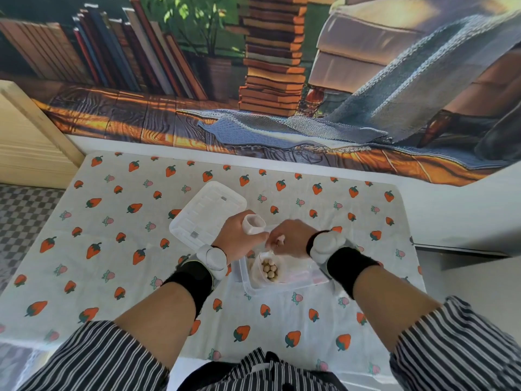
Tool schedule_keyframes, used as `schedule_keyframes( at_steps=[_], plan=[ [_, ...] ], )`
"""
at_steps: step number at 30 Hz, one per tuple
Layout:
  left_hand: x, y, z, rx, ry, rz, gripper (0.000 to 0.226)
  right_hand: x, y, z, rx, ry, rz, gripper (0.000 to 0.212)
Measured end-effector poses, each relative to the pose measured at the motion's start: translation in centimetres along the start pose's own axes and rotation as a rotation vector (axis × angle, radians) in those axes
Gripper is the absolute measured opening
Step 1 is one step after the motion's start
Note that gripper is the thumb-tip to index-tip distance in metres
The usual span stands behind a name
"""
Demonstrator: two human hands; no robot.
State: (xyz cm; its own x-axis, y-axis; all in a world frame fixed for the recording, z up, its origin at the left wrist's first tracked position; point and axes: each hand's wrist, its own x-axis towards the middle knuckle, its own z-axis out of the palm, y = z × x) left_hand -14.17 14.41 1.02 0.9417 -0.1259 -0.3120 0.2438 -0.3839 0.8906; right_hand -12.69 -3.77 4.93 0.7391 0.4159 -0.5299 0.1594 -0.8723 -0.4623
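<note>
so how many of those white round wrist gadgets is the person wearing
2. One white round wrist device sits behind the left hand, which grips a small white cup; the other behind the right hand, which pinches the clear plastic bag. None look hidden.

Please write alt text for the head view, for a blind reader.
The left hand holds a small white cup and the right hand pinches a bag of pale balls inside a clear box; its lid lies behind on strawberry-print cloth.

The lid (207,213) lies just far-left of the box (253,287), blocking that side; the surface (394,249) to the right and near is open.
</note>
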Motion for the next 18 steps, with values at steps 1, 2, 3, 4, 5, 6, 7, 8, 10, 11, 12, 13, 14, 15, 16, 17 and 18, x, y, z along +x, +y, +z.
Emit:
schedule_keyframes(
  at_steps=[1,2,3,4,5,6,7,8,10,11,12,13,14,15,16,17,18],
  plan=[
    [-0.2,0.0,0.0,-0.006,-0.007,0.002,0.020,-0.5,-0.1,-0.9,0.018,0.026,-0.012,0.021],
    [-0.3,0.1,0.1,-0.018,-0.010,0.005,0.021,-0.8,-0.1,-1.8,0.039,0.054,-0.031,0.021],
    [-0.5,0.2,0.0,-0.028,-0.008,0.011,0.022,-1.0,-0.1,-2.6,0.069,0.082,-0.043,0.021],
    [-0.7,0.3,0.0,-0.033,-0.003,0.015,0.021,-1.2,0.0,-3.3,0.108,0.109,-0.053,0.020],
    [-0.6,0.4,-0.1,-0.032,0.000,0.018,0.020,-1.2,0.0,-4.1,0.150,0.135,-0.059,0.019],
    [-0.6,0.4,-0.1,-0.036,-0.002,0.013,0.019,-1.3,0.0,-4.7,0.192,0.155,-0.069,0.018],
    [-0.6,0.5,-0.1,-0.043,-0.009,0.009,0.019,-1.3,-0.2,-5.3,0.232,0.172,-0.079,0.017],
    [-0.6,0.6,-0.1,-0.045,-0.013,0.005,0.020,-1.4,-0.3,-5.8,0.268,0.190,-0.097,0.017],
    [-0.6,0.8,-0.1,-0.031,-0.006,0.005,0.022,-1.6,-1.0,-6.6,0.332,0.208,-0.136,0.017],
    [-0.7,1.0,0.0,-0.025,0.001,0.003,0.023,-1.7,-1.4,-6.9,0.354,0.207,-0.155,0.018],
    [-0.6,1.1,-0.1,-0.023,0.006,0.000,0.023,-1.7,-1.9,-7.0,0.364,0.206,-0.174,0.019],
    [-0.6,1.3,-0.1,-0.020,0.006,-0.005,0.024,-1.7,-2.3,-7.2,0.363,0.207,-0.192,0.018],
    [-0.6,1.4,0.0,-0.022,0.003,-0.009,0.024,-1.7,-2.7,-7.3,0.360,0.206,-0.209,0.018],
    [-0.6,1.5,-0.1,-0.025,-0.001,-0.011,0.025,-1.8,-3.1,-7.4,0.354,0.207,-0.222,0.016],
    [-0.6,1.6,-0.1,-0.029,-0.002,-0.013,0.027,-1.7,-3.4,-7.5,0.342,0.207,-0.234,0.016],
    [-0.6,1.7,-0.1,-0.031,-0.002,-0.016,0.028,-1.7,-3.7,-7.5,0.319,0.209,-0.238,0.015],
    [-0.6,1.8,-0.2,-0.036,-0.002,-0.014,0.028,-1.6,-3.9,-7.5,0.293,0.211,-0.240,0.014]
  ],
)
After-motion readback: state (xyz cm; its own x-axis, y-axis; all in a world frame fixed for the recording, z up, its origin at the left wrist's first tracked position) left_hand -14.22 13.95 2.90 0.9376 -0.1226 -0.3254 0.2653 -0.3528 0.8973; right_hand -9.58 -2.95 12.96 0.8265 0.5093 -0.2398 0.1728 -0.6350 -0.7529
